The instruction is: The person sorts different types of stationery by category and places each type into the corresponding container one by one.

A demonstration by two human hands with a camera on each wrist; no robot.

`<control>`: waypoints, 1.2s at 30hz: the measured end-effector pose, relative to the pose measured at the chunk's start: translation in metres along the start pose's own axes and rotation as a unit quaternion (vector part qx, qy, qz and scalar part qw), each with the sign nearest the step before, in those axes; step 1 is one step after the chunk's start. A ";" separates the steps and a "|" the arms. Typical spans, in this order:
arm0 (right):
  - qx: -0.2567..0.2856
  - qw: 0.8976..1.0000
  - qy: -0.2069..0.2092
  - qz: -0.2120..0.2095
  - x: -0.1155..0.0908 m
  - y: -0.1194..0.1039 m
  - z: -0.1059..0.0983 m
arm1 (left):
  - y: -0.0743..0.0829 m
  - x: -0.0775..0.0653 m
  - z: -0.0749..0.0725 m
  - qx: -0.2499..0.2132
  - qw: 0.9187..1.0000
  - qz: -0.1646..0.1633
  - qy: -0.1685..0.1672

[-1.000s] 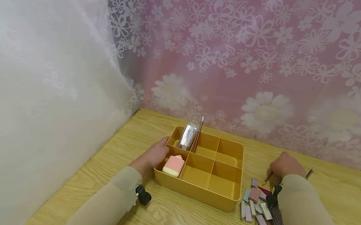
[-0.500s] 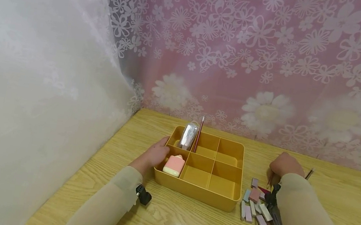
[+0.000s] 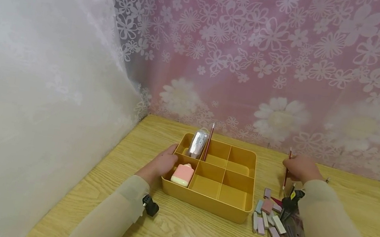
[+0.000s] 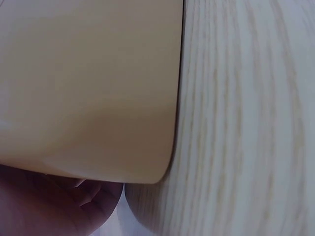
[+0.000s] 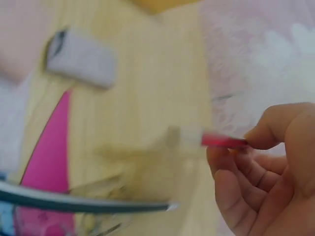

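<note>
A yellow divided organizer box [image 3: 206, 208] stands on the table. My left hand [image 3: 165, 161] grips its left wall; in the left wrist view curled fingers [image 4: 88, 196] show at the box's edge. Between thumb and fingers, my right hand [image 3: 303, 169] pinches a red pencil [image 3: 286, 176], held nearly upright to the right of the box. In the right wrist view the pencil [image 5: 224, 141] is blurred at its end. The box holds a pink-and-cream bottle-shaped item [image 3: 183, 174] at front left, and a clear-fronted case [image 3: 198, 144] and another red pencil [image 3: 209, 141] behind it.
Several small pastel eraser-like blocks [image 3: 267, 206] lie right of the box. Among them are a magenta pointed piece [image 5: 51, 157], dark slim tools and clear plastic pieces [image 3: 299, 231]. A dark pencil end [image 3: 327, 180] shows behind the right wrist. A flowered curtain [image 3: 253, 83] hangs behind the table.
The right hand has raised the red pencil from a low slant to nearly upright, uncovering more of the dark tools and clear pieces. The left hand and box stay put.
</note>
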State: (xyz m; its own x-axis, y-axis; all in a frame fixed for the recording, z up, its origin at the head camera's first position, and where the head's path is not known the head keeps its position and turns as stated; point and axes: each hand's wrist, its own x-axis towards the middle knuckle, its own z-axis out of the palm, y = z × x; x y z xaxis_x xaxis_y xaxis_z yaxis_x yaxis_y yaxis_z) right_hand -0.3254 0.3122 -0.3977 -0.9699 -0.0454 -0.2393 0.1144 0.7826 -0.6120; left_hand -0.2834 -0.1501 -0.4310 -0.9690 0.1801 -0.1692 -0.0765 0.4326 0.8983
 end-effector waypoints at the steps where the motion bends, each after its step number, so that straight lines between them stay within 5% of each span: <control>1: 0.023 1.000 0.005 -0.005 0.001 -0.004 -0.001 | 0.000 0.000 0.000 0.002 1.000 0.001 0.000; 9: 0.112 0.992 0.044 -0.046 -0.005 -0.044 -0.008 | -0.003 -0.001 -0.001 0.000 1.000 0.018 -0.004; 20: 0.152 0.985 0.047 -0.071 -0.013 -0.094 -0.005 | -0.004 0.000 0.002 -0.009 1.000 0.003 -0.003; 27: 0.205 0.973 0.050 -0.093 -0.013 -0.121 0.006 | -0.003 0.001 0.003 -0.016 1.000 0.013 -0.003; 36: 0.214 0.970 0.035 -0.109 -0.004 -0.158 0.031 | -0.003 0.003 0.002 -0.013 1.000 0.024 0.001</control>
State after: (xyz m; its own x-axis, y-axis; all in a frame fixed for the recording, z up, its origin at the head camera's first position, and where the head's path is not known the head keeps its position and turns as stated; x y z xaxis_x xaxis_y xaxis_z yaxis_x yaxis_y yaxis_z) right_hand -0.3328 0.1700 -0.3234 -0.9914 -0.1280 -0.0263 -0.0315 0.4294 -0.9026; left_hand -0.2860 -0.1492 -0.4350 -0.9721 0.1988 -0.1248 -0.0356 0.4009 0.9154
